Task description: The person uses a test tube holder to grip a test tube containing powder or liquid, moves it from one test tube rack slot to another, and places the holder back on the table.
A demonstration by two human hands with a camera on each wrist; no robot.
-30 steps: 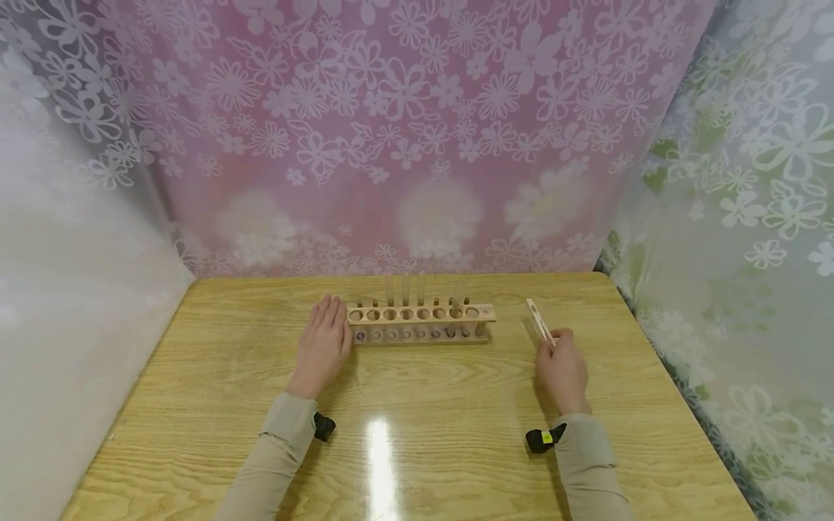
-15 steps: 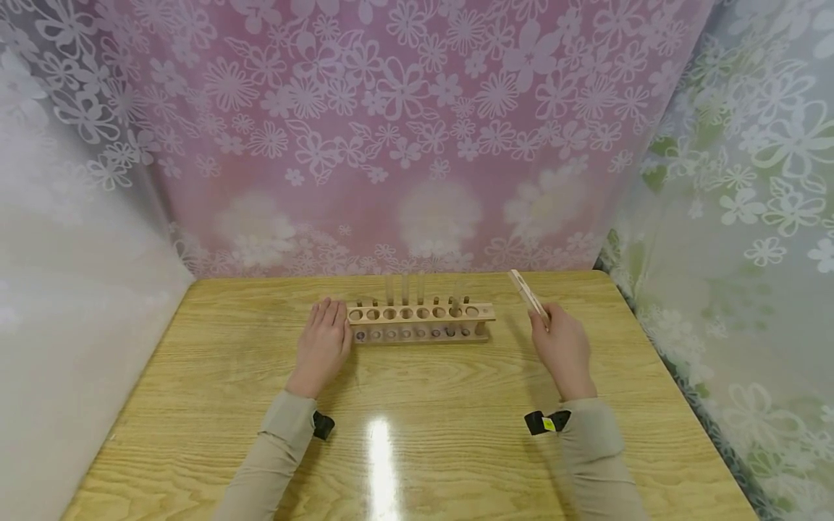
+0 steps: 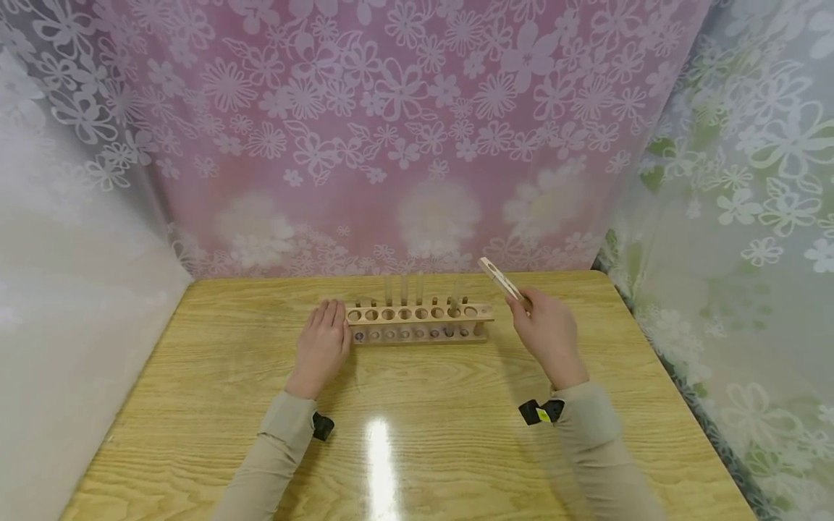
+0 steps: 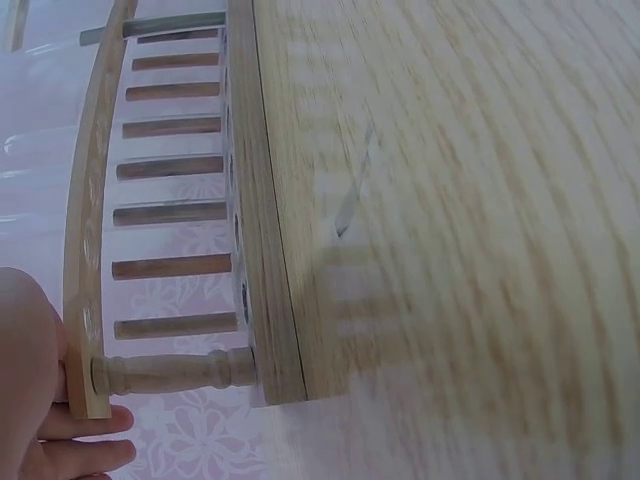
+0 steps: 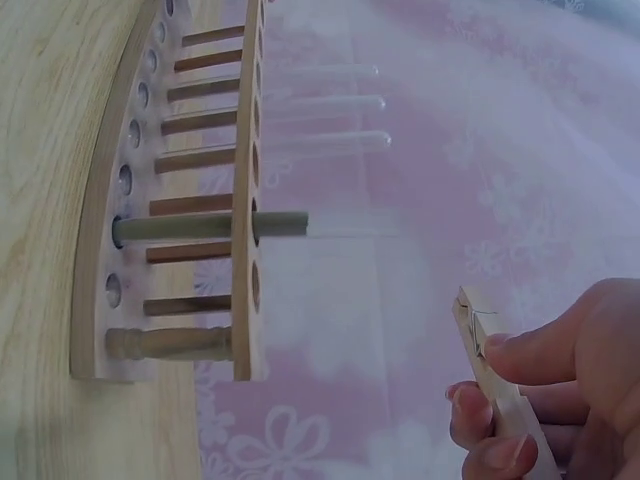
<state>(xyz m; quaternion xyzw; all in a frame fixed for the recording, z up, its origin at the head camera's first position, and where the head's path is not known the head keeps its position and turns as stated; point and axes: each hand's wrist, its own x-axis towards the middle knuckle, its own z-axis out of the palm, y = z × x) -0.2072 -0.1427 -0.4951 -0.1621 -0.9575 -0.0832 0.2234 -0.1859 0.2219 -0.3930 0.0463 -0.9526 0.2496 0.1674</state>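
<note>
A wooden test tube rack (image 3: 417,316) stands on the table. My left hand (image 3: 321,347) grips its left end; in the left wrist view, fingertips (image 4: 95,455) hang down past the end of the top board. Between thumb and fingers, my right hand (image 3: 546,331) holds a wooden test tube clamp (image 3: 502,278) above the table, right of the rack and apart from it. A test tube with grey-green contents (image 5: 215,226) stands in a hole near the rack's right end. Several clear tubes (image 5: 335,142) stand along the rack's back, rounded ends up.
The wooden table (image 3: 417,412) has its back edge close behind the rack. A pink flowered curtain (image 3: 391,145) hangs behind it, with pale hangings (image 3: 736,289) on both sides. Dark bands with small cameras (image 3: 542,412) sit at the wrists.
My right hand has risen and moved left toward the rack with the test tube clamp, whose tip now points more to the left. The left hand and the rack have stayed in place.
</note>
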